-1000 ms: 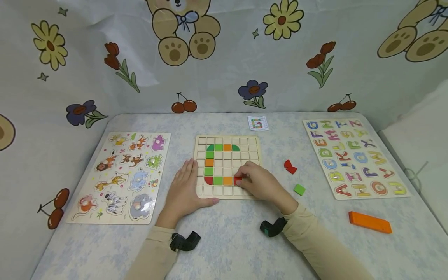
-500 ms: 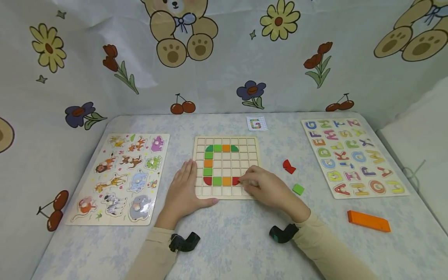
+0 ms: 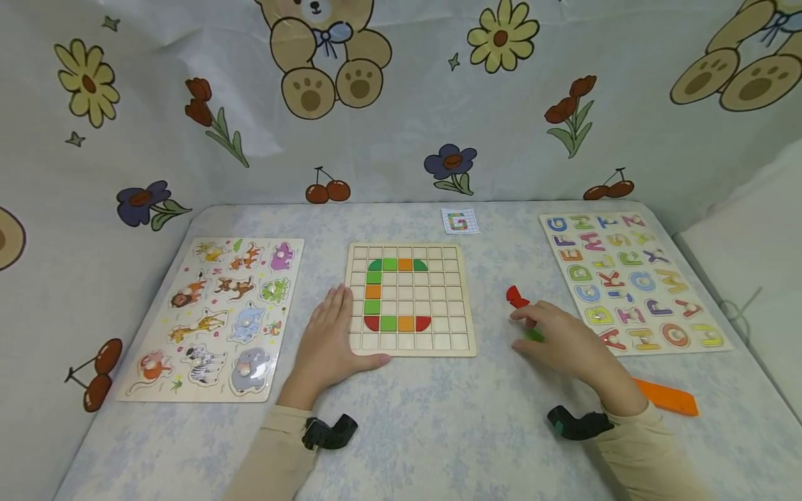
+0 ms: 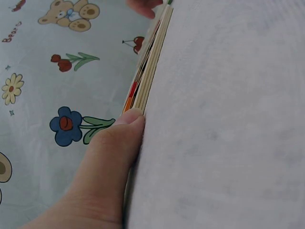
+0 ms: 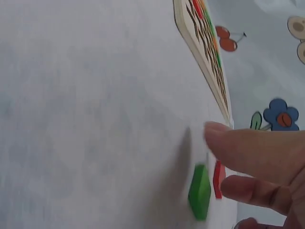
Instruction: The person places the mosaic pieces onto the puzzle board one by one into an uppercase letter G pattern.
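Observation:
My left hand (image 3: 326, 344) rests against the left and front edges of the wooden grid board (image 3: 447, 344), fingers straight and thumb along the front. Green, orange and red tiles on the board form a C-like outline, with a red rounded tile (image 3: 422, 323) at its lower right. To the right of the board, my right hand (image 3: 564, 344) hovers over a green square tile (image 3: 535, 335), thumb and fingers apart. In the right wrist view the green tile (image 5: 200, 193) lies on the table below the fingertips. Two red pieces (image 3: 516, 296) lie just beyond the fingers.
An animal puzzle board (image 3: 216, 320) lies on the left. At right lies an alphabet puzzle board (image 3: 633, 282), with an orange block (image 3: 670, 398) in front, partly behind the right forearm. A small pattern card (image 3: 460, 221) lies at the back.
My right hand has let go of the red rounded tile on the board and moved right to the loose tiles. The left hand has stayed in place.

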A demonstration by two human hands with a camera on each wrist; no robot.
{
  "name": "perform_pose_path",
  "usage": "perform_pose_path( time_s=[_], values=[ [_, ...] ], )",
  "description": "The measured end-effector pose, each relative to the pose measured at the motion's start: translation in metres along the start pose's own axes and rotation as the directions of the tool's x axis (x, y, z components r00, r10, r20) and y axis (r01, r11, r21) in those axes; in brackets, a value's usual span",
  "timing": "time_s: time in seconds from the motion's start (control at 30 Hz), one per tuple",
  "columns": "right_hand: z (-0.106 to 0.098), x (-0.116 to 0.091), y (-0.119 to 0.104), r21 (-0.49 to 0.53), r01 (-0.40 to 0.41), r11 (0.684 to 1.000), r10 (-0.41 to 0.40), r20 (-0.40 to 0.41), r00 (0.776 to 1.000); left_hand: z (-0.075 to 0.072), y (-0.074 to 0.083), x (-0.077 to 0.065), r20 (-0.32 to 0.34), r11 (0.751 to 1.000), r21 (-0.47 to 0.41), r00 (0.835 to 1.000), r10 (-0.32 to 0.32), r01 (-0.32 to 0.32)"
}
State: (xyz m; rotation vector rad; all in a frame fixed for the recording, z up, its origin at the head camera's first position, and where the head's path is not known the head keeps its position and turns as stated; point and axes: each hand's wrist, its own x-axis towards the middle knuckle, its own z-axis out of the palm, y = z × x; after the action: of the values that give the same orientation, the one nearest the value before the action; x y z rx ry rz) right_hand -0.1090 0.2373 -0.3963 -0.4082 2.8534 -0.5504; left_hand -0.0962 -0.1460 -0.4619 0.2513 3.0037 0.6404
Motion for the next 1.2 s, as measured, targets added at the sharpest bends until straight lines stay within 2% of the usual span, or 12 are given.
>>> perform_pose_path(
  time_s=[0.17,0.43,0.5,0.63,0.87,1.2],
  values=[
    [-0.004,-0.005,0.016,-0.045,-0.029,0.999,0.030,0.035,0.999,0.000,0.000,0.000,-0.003,1.000,-0.004,1.000,0.002,-0.002],
    [-0.004,-0.005,0.023,0.051,-0.105,0.993,0.102,0.057,0.993,-0.001,0.001,0.000,-0.004,1.000,-0.010,1.000,0.000,0.000],
    [-0.004,-0.004,0.022,0.076,-0.097,0.992,0.093,0.056,0.994,-0.001,0.000,0.000,-0.006,1.000,-0.011,1.000,0.001,-0.001],
    [-0.002,0.000,0.018,0.129,-0.026,0.991,0.022,0.032,0.999,-0.001,0.000,0.000,-0.008,1.000,-0.012,1.000,0.002,-0.002],
    [0.012,0.019,-0.002,0.230,0.037,0.973,-0.030,-0.033,0.999,-0.001,0.000,-0.001,-0.008,1.000,-0.015,1.000,0.005,-0.005],
    [0.040,0.056,-0.061,0.373,0.094,0.923,-0.071,-0.075,0.995,-0.002,0.001,-0.001,0.000,1.000,-0.018,1.000,-0.004,0.004]
  ],
)
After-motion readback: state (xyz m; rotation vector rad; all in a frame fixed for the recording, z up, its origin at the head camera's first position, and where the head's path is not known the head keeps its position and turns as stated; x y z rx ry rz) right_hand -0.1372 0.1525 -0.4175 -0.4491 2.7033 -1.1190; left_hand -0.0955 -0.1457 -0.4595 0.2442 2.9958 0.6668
